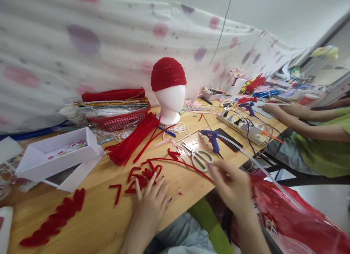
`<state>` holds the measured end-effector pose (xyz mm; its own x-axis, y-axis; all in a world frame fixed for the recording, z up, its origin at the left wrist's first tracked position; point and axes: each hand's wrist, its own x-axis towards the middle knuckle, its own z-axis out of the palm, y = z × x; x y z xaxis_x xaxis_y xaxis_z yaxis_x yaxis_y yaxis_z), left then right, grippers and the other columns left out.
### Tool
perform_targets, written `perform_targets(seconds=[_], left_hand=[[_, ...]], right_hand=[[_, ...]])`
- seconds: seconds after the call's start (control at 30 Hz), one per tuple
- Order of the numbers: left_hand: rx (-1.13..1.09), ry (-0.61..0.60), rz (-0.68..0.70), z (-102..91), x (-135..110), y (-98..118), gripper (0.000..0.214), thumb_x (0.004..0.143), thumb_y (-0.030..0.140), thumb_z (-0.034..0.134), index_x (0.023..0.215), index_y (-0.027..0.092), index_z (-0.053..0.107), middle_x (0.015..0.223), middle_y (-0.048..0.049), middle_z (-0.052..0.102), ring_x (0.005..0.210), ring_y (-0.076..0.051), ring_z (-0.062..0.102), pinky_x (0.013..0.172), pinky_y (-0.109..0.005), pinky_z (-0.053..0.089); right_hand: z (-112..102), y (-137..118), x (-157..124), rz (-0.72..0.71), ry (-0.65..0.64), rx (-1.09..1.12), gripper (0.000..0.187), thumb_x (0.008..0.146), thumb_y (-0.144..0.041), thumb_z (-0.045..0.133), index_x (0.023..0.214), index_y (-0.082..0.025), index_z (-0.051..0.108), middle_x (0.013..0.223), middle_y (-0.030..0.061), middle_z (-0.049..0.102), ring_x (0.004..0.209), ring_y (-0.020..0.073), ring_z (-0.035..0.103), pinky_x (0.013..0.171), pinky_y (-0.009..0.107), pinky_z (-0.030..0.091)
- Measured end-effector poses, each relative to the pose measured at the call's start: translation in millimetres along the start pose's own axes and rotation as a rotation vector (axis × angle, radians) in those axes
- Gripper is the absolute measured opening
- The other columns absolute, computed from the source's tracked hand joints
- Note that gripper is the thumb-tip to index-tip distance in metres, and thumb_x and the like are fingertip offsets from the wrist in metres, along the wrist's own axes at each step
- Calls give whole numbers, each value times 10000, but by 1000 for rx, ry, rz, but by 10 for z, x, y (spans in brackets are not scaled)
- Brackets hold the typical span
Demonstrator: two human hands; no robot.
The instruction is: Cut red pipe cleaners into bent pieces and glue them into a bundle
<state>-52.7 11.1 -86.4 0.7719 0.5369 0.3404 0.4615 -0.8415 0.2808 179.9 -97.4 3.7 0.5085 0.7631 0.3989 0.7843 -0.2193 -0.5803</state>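
Note:
My left hand [150,201] lies on the wooden table with its fingers spread, the tips touching a small pile of bent red pipe cleaner pieces [144,177]. My right hand [232,184] is raised by the table's front edge, slightly blurred, its fingers curled together. Whatever those fingers hold, if anything, is hidden. Close beside them, a long red pipe cleaner [180,161] runs across the table toward the edge. Scissors with pale green handles [201,159] lie just beyond it. At the left rests a row of joined red fuzzy loops [56,219].
A white foam head [171,101] wears a red wrapped cap [168,74]. Nearby are a bundle of red pipe cleaners [133,139], a red basket [123,121], a white box [58,155], a blue glue gun [212,137] and a power strip [240,128]. Another person's arms [300,117] are at right.

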Motion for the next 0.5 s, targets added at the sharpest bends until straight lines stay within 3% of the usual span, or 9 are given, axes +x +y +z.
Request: perform_targets(seconds=[0.1, 0.23, 0.37, 0.5], left_hand=[[135, 43, -26, 60, -32, -75, 365, 948, 208, 544, 1289, 229, 673, 1361, -88, 687, 1324, -364, 563, 1165, -757, -41], [208, 186, -6, 24, -92, -220, 331, 909, 185, 585, 1215, 214, 708, 1307, -52, 725, 1272, -331, 603, 1235, -604, -60], [167, 279, 6, -7, -117, -324, 287, 863, 118, 624, 1115, 212, 724, 1202, -55, 767, 1240, -310, 623, 1258, -546, 73], [9, 400, -13, -37, -100, -319, 342, 827, 46, 625, 1119, 206, 703, 1103, -57, 786, 1169, -264, 666, 1246, -486, 217]], right_hand=[[609, -153, 443, -79, -210, 16, 141, 946, -224, 616, 1028, -179, 721, 916, 70, 697, 820, 233, 678, 753, 356, 536], [1088, -247, 764, -68, -291, 84, 190, 812, -157, 727, 1000, -187, 734, 968, 100, 700, 813, 250, 659, 760, 356, 485], [1244, -159, 938, 21, -282, 261, 78, 795, -143, 707, 761, -208, 732, 796, 59, 676, 747, 231, 617, 748, 345, 446], [1181, -31, 1030, 188, -168, 555, 212, 902, -391, 633, 885, -208, 738, 830, 68, 689, 752, 227, 607, 720, 343, 458]])
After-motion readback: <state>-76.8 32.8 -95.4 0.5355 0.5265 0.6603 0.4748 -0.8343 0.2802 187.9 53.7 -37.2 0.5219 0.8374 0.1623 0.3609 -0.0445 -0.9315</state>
